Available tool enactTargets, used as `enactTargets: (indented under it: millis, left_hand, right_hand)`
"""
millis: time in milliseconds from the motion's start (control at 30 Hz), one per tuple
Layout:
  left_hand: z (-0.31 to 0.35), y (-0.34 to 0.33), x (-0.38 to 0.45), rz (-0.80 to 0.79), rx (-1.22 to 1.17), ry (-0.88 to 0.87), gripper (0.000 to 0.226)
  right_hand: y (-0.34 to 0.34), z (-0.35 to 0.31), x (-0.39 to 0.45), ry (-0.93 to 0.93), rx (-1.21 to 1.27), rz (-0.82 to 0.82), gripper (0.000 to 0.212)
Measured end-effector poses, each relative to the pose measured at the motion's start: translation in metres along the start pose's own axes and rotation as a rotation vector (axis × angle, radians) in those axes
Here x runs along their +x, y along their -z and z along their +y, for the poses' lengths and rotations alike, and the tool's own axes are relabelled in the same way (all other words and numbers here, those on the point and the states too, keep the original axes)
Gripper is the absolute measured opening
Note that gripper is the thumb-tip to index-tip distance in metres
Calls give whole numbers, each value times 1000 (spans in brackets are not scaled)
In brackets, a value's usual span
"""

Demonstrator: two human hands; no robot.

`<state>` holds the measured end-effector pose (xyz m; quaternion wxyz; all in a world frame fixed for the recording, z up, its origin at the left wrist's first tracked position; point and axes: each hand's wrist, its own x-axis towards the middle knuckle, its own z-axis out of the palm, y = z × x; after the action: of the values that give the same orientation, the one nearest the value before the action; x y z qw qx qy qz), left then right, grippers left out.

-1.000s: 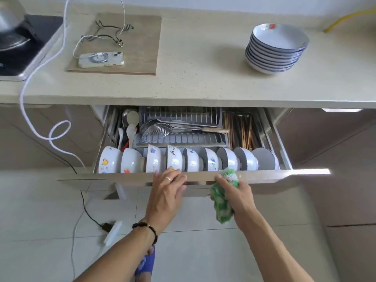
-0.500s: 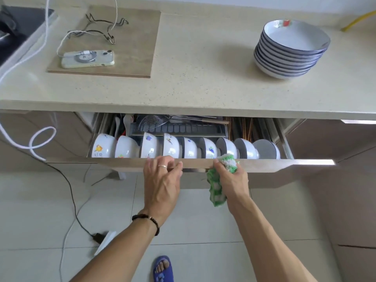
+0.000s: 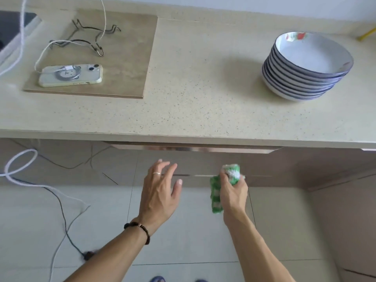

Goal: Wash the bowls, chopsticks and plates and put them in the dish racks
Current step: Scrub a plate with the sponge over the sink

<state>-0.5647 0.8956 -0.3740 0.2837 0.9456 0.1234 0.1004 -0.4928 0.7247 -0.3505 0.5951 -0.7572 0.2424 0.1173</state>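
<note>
Holding a green-and-white cloth (image 3: 216,192), the right grip (image 3: 233,192) hangs beside the spread, empty left grip (image 3: 159,192); about eight plates (image 3: 307,64) sit stacked near the desk's (image 3: 193,78) right edge.

— What lies on the left of the desk (image 3: 183,94)?
— A tan board (image 3: 126,58), and on it a phone (image 3: 70,75) in a pale case, plugged into a white cable (image 3: 102,16), with a bent wire frame (image 3: 89,37) behind it.
— And lower down?
— A white cord (image 3: 18,159) loops toward the tiled floor (image 3: 183,231), beside a thin black cable (image 3: 65,218).
</note>
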Motion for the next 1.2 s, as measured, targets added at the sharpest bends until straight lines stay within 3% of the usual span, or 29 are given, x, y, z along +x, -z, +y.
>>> enactTargets:
  millis: [167,300,400,533,667,833,1067,1133,1200]
  left_hand:
    - [-14,-62,9,-185,-539,700,36]
    - [-37,-130,39,-58,-967,1033,42]
    - [-52,-174,59,21,-1151,1129,61]
    - [-67,-211,74,97,-1429,1116,74]
    - [-74,-226,76,197,-1629,1118,54]
    - [-71,-225,75,196,-1517,1129,46]
    - [-76,-217,25,138,-1414,1179,36]
    - [-70,-210,0,-4,-1098,1196,35]
    - [-65,-204,-34,-100,-586,1028,34]
  right_hand:
    - [-3,67,41,-248,63,-101,20]
    - [-30,120,97,-329,110,-133,29]
    - [-54,145,136,-315,164,-146,33]
    - [-75,162,178,-329,315,-198,42]
    - [-83,174,201,-404,557,-262,55]
    - [-75,180,204,-404,499,-382,58]
    - [-59,198,166,-452,404,-257,46]
    - [-51,208,147,-467,374,-202,42]
    - [-41,219,130,-481,352,-158,40]
